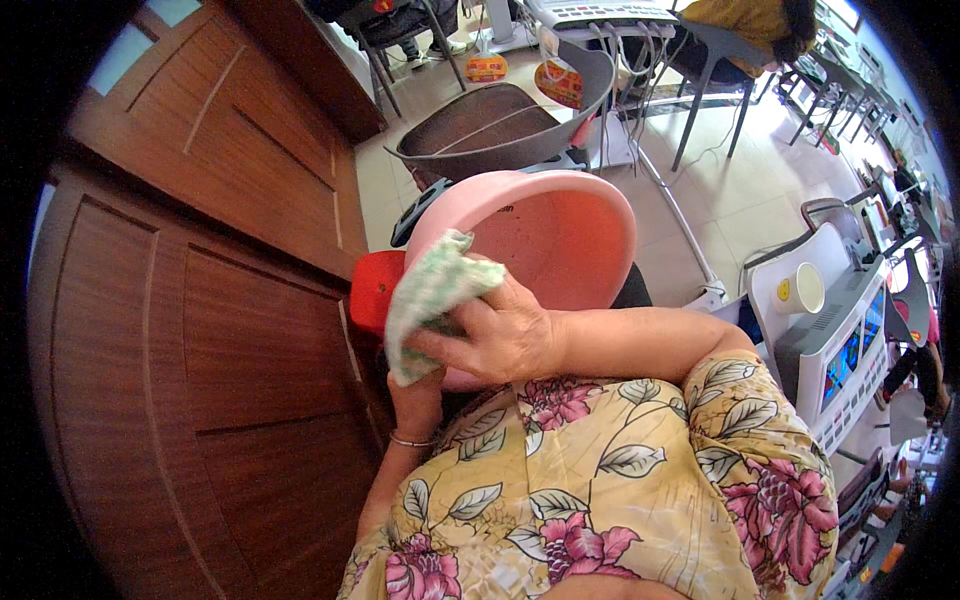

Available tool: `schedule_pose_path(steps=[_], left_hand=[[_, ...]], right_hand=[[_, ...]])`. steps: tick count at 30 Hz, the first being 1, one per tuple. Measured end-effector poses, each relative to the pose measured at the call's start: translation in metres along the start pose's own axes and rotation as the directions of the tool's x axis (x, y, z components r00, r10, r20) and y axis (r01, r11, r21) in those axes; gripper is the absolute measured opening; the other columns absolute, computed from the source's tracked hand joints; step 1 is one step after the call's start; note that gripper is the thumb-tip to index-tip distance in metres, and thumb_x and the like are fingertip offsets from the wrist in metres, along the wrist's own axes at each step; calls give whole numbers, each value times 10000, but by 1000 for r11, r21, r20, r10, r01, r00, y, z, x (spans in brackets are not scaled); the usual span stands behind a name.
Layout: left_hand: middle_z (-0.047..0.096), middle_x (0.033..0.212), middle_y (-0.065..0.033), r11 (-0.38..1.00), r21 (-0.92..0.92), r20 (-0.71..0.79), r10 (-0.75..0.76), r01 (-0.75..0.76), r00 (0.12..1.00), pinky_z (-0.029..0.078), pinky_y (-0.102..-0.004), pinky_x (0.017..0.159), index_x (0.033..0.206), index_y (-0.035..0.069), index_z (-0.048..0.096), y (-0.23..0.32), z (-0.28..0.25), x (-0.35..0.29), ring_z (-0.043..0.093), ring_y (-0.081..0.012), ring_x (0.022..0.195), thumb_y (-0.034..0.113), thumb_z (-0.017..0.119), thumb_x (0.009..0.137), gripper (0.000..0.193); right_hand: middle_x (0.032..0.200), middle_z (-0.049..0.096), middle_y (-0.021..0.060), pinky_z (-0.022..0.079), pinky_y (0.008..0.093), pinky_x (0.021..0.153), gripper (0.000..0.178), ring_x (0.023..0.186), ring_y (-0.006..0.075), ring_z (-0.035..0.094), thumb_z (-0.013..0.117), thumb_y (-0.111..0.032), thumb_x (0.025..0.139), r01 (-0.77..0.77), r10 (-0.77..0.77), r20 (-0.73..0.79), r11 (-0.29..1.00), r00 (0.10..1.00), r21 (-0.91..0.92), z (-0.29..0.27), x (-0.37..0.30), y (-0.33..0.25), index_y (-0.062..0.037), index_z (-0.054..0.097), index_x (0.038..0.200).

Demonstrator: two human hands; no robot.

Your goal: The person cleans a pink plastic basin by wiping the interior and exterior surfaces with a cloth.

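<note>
A pink plastic basin [445, 215] is tipped on its side in front of me, its hollow turned to the right. My right hand [515, 330] reaches across my body and grips a green-and-white cloth [435, 300] at the left of the basin's rim. The cloth hangs bunched from the fingers and is slightly blurred. My left hand [415, 395] comes up below the cloth, close to the basin's near left side. Its fingers are hidden behind the cloth and the right hand, so whether it grips the basin does not show. A bracelet circles the left wrist.
Brown wooden panelled doors [260, 370] stand close on my left. A red object [374, 290] sits between them and the basin. Beyond is a grey chair [480, 125]. A paper cup [800, 290] stands on white equipment at the right; cables [680, 210] cross the tiled floor.
</note>
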State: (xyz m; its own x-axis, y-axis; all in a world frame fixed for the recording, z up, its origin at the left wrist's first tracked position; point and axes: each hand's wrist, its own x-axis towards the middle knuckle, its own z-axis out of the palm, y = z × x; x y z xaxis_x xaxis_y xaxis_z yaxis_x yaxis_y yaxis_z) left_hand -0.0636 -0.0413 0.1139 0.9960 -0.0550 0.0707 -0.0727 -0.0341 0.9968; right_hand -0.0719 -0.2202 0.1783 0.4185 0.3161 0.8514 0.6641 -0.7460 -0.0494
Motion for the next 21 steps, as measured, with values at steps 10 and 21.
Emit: schedule_pose_path(steps=[10,21], left_hand=[[640,885,-15,981,192,153,-66,36,986,460,-269,745,976,-40,633,-13,-30,8,554,-110,787,6,630,797,185],[624,1055,-67,968,-218,-61,-143,127,988,438,-312,890,1094,-38,593,-24,-56,35,581,-174,962,-57,636,702,395]], right_hand=[[1111,522,79,328,597,1031,314,1067,300,492,625,-288,727,-62,85,106,977,991,-205,-6,17,43,-222,630,1034],[926,671,99,498,301,761,361,825,184,639,738,-163,769,-802,821,-27,564,571,198,-27,-53,110,-40,616,1085]])
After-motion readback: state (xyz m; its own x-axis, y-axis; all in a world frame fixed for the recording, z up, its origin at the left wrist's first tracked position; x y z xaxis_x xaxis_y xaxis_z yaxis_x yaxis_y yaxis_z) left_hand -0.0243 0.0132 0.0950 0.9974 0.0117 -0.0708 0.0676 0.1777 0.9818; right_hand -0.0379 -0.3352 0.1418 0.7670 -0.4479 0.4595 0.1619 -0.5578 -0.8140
